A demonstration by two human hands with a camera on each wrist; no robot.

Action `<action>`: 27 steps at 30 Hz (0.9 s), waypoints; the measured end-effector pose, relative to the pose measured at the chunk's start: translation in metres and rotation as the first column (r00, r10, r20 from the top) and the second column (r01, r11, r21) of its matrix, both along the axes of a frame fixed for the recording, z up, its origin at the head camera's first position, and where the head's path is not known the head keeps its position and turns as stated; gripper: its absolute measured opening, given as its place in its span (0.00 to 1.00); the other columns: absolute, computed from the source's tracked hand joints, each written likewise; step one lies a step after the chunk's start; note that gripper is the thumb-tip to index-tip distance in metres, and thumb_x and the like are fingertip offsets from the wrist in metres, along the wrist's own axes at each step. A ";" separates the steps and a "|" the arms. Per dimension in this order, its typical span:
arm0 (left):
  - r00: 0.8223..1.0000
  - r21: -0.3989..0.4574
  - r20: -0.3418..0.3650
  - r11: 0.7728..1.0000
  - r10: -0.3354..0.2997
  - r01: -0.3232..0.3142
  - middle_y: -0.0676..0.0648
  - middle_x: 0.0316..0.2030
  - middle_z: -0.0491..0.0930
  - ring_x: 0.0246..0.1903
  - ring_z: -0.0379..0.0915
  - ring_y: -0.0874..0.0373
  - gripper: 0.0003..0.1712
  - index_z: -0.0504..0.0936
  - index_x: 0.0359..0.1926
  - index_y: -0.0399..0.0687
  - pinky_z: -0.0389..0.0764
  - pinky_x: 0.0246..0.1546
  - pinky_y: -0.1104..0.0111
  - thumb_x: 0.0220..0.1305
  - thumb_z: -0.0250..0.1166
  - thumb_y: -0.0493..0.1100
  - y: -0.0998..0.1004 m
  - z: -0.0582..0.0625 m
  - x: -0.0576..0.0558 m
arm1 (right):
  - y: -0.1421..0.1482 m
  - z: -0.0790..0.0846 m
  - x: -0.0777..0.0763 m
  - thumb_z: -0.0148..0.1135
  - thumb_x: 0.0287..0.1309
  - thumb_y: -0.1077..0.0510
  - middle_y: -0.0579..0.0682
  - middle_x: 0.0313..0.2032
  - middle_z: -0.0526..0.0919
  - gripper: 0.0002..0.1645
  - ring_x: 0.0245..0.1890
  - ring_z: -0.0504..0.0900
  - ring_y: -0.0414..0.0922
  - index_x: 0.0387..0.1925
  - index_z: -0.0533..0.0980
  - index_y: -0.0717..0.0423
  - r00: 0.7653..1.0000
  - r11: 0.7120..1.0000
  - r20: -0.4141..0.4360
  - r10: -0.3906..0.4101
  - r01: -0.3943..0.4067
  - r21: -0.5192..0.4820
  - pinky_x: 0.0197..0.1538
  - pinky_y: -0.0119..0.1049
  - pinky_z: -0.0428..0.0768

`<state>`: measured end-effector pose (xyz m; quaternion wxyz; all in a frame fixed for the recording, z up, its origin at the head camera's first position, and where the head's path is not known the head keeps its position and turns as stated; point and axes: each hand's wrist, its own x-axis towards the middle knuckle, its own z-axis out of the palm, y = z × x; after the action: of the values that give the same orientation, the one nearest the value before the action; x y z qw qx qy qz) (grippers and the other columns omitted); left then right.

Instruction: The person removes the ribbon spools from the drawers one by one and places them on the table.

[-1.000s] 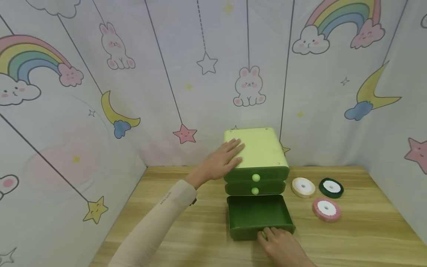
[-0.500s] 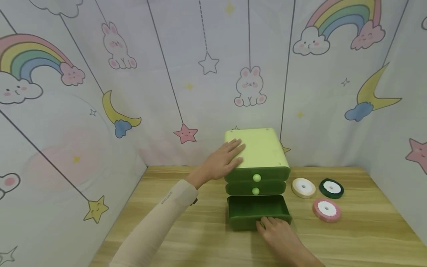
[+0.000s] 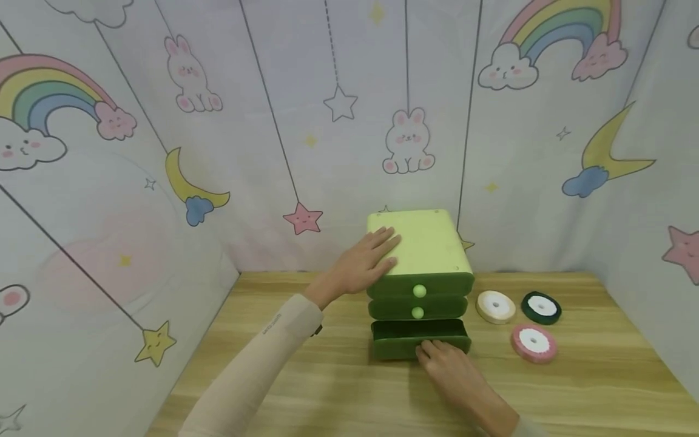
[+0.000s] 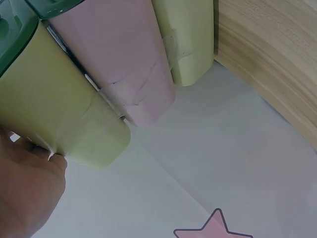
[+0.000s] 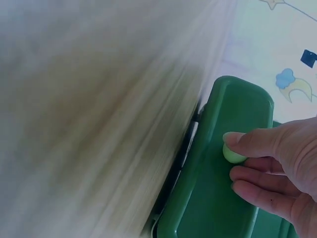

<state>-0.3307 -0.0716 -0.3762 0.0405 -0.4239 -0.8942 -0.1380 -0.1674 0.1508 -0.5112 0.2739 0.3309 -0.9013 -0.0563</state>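
A small drawer cabinet [image 3: 428,246] with a pale yellow-green top and dark green fronts stands on the table. My left hand [image 3: 361,262] rests on the left of its top, fingers straight. In the left wrist view, the cabinet's side shows yellow and pink tiers, the pink tier [image 4: 116,59] between yellow ones. The bottom drawer [image 3: 395,349] is pulled partway out, and part of its dark inside shows. My right hand [image 3: 449,369] is at its front. In the right wrist view, thumb and fingers pinch the light green knob [image 5: 233,154].
Right of the cabinet lie three ribbon spools: a cream spool [image 3: 496,307], a dark green spool [image 3: 541,308] and a pink spool [image 3: 534,343]. The wood-grain table [image 3: 295,376] meets a printed cloth backdrop [image 3: 273,152] at the back and sides.
The bottom drawer has slid back toward the cabinet, with my right hand moving along at its front. My left hand has stayed on the cabinet top.
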 end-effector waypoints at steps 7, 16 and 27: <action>1.000 0.000 0.002 1.000 -0.006 0.006 0.49 0.86 0.43 0.86 0.34 0.53 0.38 0.49 0.85 0.55 0.38 0.87 0.60 0.84 0.37 0.63 0.000 0.000 0.001 | -0.001 -0.003 -0.012 0.79 0.46 0.71 0.52 0.39 0.88 0.15 0.37 0.88 0.47 0.40 0.88 0.62 1.000 1.000 0.022 0.002 -0.001 -0.028 0.41 0.37 0.90; 1.000 0.005 0.010 1.000 -0.007 0.007 0.47 0.86 0.44 0.86 0.34 0.52 0.37 0.50 0.85 0.53 0.38 0.87 0.59 0.85 0.38 0.61 -0.001 0.002 0.001 | -0.004 -0.002 -0.025 0.80 0.46 0.71 0.52 0.36 0.86 0.14 0.31 0.86 0.45 0.37 0.88 0.62 1.000 0.999 0.021 0.008 -0.007 -0.045 0.31 0.34 0.87; 1.000 0.013 0.010 1.000 -0.006 0.006 0.48 0.86 0.44 0.86 0.35 0.52 0.37 0.51 0.85 0.54 0.38 0.87 0.60 0.84 0.38 0.62 -0.002 0.001 0.001 | -0.008 -0.003 -0.035 0.80 0.47 0.72 0.50 0.36 0.84 0.13 0.30 0.83 0.44 0.36 0.87 0.61 0.998 0.996 0.049 -0.043 0.047 -0.081 0.31 0.35 0.86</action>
<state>-0.3293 -0.0732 -0.3755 0.0385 -0.4256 -0.8922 -0.1462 -0.2022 0.1432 -0.5143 0.2648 0.3003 -0.9162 -0.0178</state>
